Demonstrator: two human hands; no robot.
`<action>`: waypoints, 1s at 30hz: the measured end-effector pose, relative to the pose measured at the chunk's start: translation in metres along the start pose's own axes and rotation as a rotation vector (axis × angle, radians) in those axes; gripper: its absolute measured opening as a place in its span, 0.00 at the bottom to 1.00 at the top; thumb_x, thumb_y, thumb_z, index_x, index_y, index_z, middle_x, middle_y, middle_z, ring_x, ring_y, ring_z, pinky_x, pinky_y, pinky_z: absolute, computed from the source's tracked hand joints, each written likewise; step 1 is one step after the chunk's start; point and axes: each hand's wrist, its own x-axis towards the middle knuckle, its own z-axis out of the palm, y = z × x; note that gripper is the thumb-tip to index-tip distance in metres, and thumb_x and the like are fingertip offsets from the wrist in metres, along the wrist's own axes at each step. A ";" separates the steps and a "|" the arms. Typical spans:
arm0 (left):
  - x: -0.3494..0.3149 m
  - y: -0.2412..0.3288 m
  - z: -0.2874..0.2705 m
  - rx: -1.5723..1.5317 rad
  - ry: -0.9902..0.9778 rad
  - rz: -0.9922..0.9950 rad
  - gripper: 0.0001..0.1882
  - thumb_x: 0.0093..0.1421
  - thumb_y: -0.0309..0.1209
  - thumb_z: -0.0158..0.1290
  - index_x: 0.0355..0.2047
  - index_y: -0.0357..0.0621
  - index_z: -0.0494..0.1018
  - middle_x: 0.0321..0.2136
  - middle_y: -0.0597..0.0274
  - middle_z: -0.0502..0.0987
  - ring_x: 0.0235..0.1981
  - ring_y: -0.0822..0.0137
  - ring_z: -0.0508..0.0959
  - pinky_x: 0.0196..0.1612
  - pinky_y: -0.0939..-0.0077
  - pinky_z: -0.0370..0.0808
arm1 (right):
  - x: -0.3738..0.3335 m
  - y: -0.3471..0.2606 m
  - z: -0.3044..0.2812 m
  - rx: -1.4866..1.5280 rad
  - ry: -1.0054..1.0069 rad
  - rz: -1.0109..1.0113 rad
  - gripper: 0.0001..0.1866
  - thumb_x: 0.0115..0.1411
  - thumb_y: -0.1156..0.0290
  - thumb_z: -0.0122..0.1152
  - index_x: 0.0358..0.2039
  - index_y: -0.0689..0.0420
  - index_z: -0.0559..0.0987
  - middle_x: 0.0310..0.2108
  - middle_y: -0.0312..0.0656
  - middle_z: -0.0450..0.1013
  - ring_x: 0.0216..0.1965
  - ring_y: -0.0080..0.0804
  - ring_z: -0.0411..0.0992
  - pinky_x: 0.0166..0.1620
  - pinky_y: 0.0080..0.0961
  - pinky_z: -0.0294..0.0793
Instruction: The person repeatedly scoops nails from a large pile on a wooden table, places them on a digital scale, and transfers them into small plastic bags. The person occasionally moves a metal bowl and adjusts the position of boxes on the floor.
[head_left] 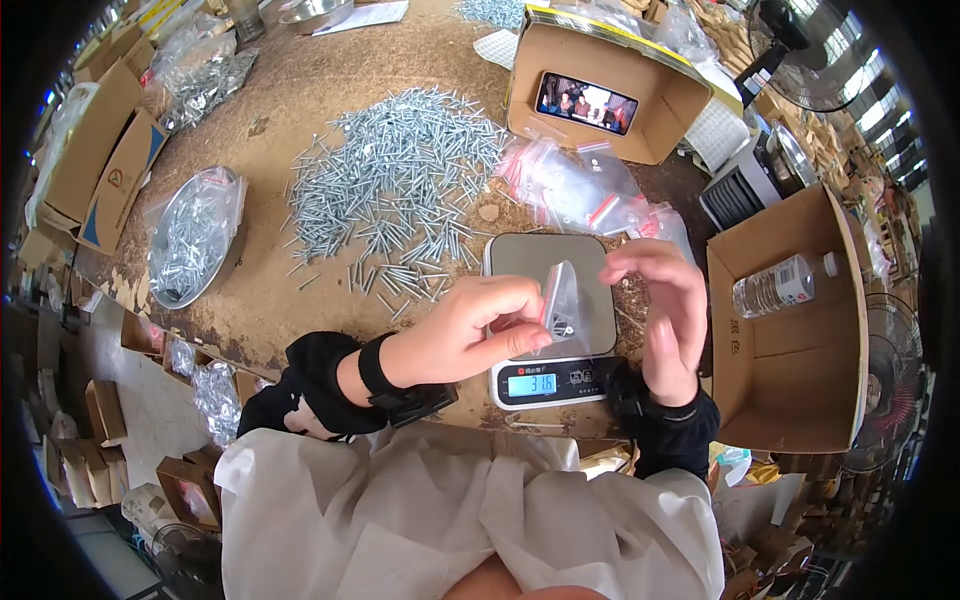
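1. Our left hand (455, 325) reaches over the near edge of the bench (270, 90), thumb and fingers (512, 343) clamped on a small clear plastic bag (564, 297).
2. The bag is thin, glossy and creased, with a red strip along its mouth; a few dark, slender pieces show through its lower part. It stands tilted over the scale; we cannot tell whether it touches the plate.
3. Our right hand (668, 310) is just beside the bag, on its right, fingers curved and the thumb well apart from them.
4. The scale (505, 262) sits at the bench's near edge, a smooth grey plate with rounded corners and a lit blue display.
5. Toward the middle of the bench spreads a loose heap of screws (400, 165), slim, silvery and hard-edged, thinning toward the near edge.
6. Between the scale and the far right corner lie overlapping plastic bags (570, 185), limp and see-through, with red strips.
7. Behind them, a cardboard box (648, 140) on its side holds a flat, glossy phone (587, 103).
8. By the left edge, an oval metal bowl (237, 222) carries bagged metal pieces (190, 245).
9. At the right edge, a matte open carton (800, 385) holds a ribbed clear bottle (780, 288).
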 end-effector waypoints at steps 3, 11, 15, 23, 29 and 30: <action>0.000 0.004 0.004 -0.064 -0.085 0.017 0.12 0.61 0.32 0.60 0.27 0.40 0.70 0.20 0.63 0.70 0.19 0.70 0.69 0.22 0.74 0.63 | 0.012 -0.015 -0.005 -0.368 -0.312 -0.153 0.21 0.61 0.51 0.58 0.45 0.54 0.80 0.54 0.52 0.69 0.55 0.52 0.67 0.57 0.48 0.65; -0.004 0.009 0.004 -0.504 -0.371 -0.218 0.12 0.67 0.36 0.53 0.32 0.39 0.71 0.24 0.70 0.69 0.25 0.78 0.67 0.28 0.78 0.64 | -0.004 -0.021 0.016 -0.774 -0.280 -0.418 0.07 0.47 0.68 0.67 0.28 0.48 0.80 0.46 0.35 0.75 0.54 0.40 0.71 0.62 0.49 0.64; -0.008 0.003 0.012 -0.762 -0.374 -0.363 0.10 0.69 0.33 0.49 0.34 0.38 0.72 0.27 0.73 0.69 0.28 0.81 0.65 0.29 0.79 0.63 | -0.009 -0.023 0.023 -0.869 -0.328 -0.410 0.05 0.48 0.70 0.66 0.26 0.51 0.78 0.44 0.35 0.75 0.55 0.35 0.71 0.65 0.47 0.63; 0.005 -0.008 -0.017 -0.121 -0.208 -0.271 0.10 0.57 0.23 0.54 0.20 0.37 0.66 0.17 0.70 0.66 0.21 0.81 0.62 0.23 0.80 0.57 | -0.009 -0.026 0.023 -0.889 -0.491 -0.300 0.06 0.47 0.67 0.66 0.27 0.51 0.78 0.37 0.34 0.74 0.50 0.30 0.71 0.65 0.50 0.61; 0.009 0.009 -0.003 -0.365 -0.157 -0.071 0.12 0.54 0.29 0.64 0.35 0.39 0.73 0.27 0.70 0.74 0.29 0.79 0.71 0.33 0.81 0.68 | -0.008 -0.027 0.033 -0.763 -0.454 -0.249 0.08 0.46 0.66 0.66 0.26 0.51 0.75 0.36 0.33 0.75 0.53 0.34 0.71 0.68 0.58 0.50; 0.005 0.010 -0.001 -0.393 -0.188 -0.085 0.15 0.54 0.31 0.65 0.37 0.39 0.72 0.29 0.70 0.75 0.31 0.79 0.72 0.34 0.81 0.69 | -0.003 -0.027 0.034 -0.741 -0.510 -0.225 0.09 0.49 0.66 0.66 0.25 0.52 0.74 0.37 0.34 0.75 0.57 0.39 0.69 0.69 0.61 0.45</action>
